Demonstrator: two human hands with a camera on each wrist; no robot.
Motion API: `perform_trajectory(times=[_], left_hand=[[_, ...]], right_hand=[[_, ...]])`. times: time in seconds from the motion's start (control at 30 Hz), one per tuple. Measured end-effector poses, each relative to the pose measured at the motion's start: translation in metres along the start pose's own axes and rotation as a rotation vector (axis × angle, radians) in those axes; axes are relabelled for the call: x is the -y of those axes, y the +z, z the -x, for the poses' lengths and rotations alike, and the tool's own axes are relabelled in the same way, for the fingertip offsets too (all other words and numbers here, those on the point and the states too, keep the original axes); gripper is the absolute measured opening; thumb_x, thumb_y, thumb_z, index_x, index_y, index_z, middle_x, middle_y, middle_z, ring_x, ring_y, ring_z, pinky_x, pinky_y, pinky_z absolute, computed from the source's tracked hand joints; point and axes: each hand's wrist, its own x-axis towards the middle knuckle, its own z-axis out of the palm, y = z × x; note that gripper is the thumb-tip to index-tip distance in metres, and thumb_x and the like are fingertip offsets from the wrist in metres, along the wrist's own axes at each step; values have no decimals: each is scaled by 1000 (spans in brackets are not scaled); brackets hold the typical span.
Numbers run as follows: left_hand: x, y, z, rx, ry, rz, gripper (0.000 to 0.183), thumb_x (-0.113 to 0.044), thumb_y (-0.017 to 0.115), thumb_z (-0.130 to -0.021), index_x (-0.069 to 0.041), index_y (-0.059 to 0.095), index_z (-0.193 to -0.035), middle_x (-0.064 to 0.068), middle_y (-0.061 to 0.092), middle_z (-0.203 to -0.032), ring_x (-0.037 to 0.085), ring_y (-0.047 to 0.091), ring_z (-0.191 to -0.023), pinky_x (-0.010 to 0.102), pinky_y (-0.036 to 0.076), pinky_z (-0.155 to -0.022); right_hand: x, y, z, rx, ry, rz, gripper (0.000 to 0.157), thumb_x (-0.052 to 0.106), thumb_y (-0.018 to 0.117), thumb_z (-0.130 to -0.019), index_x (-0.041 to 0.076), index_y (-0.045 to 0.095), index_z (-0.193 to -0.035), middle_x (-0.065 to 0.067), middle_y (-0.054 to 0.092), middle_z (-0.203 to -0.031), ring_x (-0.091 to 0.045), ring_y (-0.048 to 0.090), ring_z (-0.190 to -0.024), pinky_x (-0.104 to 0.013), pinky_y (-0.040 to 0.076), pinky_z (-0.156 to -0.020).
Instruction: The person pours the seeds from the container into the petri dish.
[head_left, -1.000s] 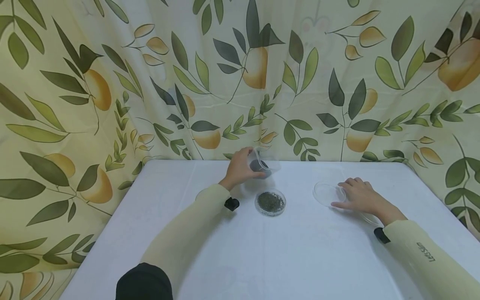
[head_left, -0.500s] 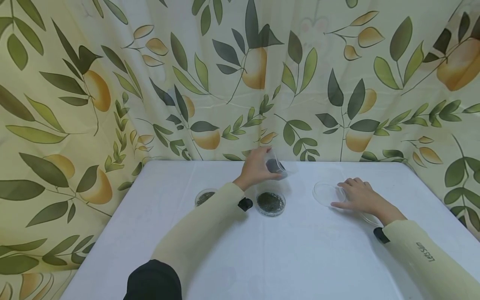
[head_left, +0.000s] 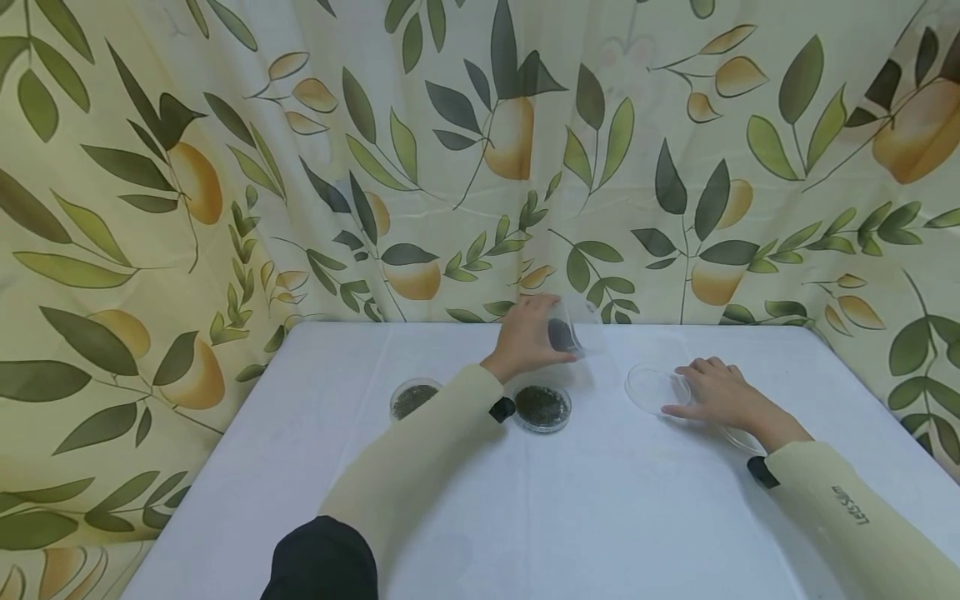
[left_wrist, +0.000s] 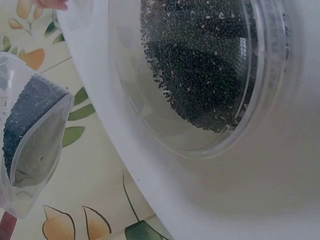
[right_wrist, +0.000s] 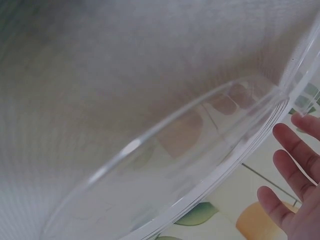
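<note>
My left hand (head_left: 525,337) grips a clear plastic cup (head_left: 562,333) part-filled with small black seeds. The cup is tipped sideways, mouth to the right, beyond a round clear dish (head_left: 542,429). Dark seeds (left_wrist: 200,65) with a few pale specks fill much of that dish. To the right, my right hand (head_left: 723,398) rests with thumb and fingers spread at the edge of a clear, seedless dish (head_left: 647,392). In the right wrist view its fingers (right_wrist: 287,140) look loosely extended beside the clear rim.
A second dish of dark seeds (head_left: 411,400) sits left, partly behind my left sleeve (head_left: 420,442). Another clear round rim (head_left: 742,440) shows under the right wrist. The white-covered table (head_left: 585,517) ends at a leaf-and-fruit patterned curtain (head_left: 480,208).
My left hand has moved right with the cup and tipped it further over. The left dish has come out from behind the sleeve. My right hand stays put.
</note>
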Motion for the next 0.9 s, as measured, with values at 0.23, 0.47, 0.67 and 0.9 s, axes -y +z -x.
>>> perform_trajectory(times=[0.23,0.47,0.67,0.9], left_hand=[[-7,4,-3,28,36,-122,94,-62,76,-62,-15,42,-137,-2,50,-136,18,43,-128,32,34,-109],[-13,10,-6,20,79,-166,94,-63,75,-63,-15,41,-137,-2,51,-133,17,46,-122,33,35,-108],[-18,15,-8,10,105,-185,94,-62,76,-63,-16,40,-137,-3,53,-131,16,47,-117,30,37,-104],[-27,20,-12,9,138,-211,94,-62,75,-63,-17,40,-138,-3,53,-131,15,46,-119,32,37,-105]], right_hand=[[-1,0,0,5,2,4,90,69,62,-72,-5,56,-121,-29,55,-116,-45,46,-108,-63,38,-86],[-2,2,-1,0,1,10,91,70,62,-72,-6,56,-122,-29,55,-116,-45,46,-107,-63,38,-86],[-1,2,-1,2,5,6,89,68,62,-73,-6,55,-122,-29,55,-116,-45,46,-107,-63,37,-86],[-2,2,0,3,5,4,90,69,61,-73,-6,55,-122,-29,54,-117,-45,46,-107,-64,37,-86]])
